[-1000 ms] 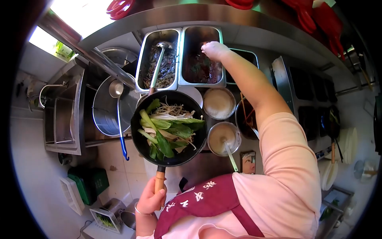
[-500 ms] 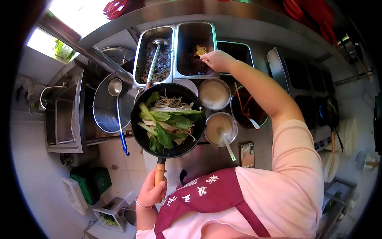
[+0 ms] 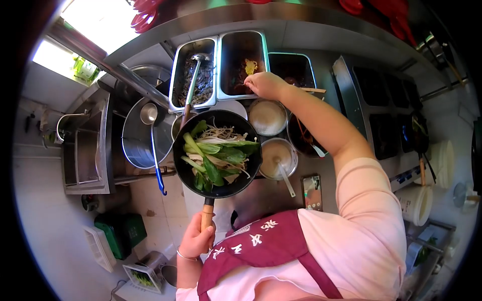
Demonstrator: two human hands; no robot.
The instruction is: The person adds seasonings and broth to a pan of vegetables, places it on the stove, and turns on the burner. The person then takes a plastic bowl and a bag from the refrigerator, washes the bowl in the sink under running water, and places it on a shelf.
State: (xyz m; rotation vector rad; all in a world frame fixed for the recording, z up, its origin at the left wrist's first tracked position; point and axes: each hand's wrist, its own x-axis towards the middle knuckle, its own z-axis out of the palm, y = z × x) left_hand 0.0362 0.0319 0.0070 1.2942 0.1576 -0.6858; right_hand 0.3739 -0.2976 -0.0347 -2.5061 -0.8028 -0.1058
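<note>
My left hand (image 3: 197, 235) is wrapped round the wooden handle of a black pan (image 3: 244, 186), which holds green leaves (image 3: 216, 156), thin white mushrooms and pale pieces. My right hand (image 3: 263, 85) reaches over the front part of a steel tray (image 3: 227, 57) with dark red contents and a yellow lump (image 3: 250, 66). Its fingertips are pinched together; what they hold, if anything, is too small to make out. Left of that tray, a ladle (image 3: 193, 83) rests in another steel tray (image 3: 176, 70) of dark food.
Two bowls of pale contents (image 3: 267, 117) (image 3: 278, 158) and a dark pot with a spoon (image 3: 318, 150) stand right of the pan. A phone (image 3: 312, 192) lies on the counter. At the left are a large pot (image 3: 134, 135) with a blue-handled ladle (image 3: 158, 170) and a sink (image 3: 80, 150).
My right hand has moved left and towards me over the red tray, and the yellow lump now shows beyond it. My left hand keeps its hold on the pan, which has shifted slightly right.
</note>
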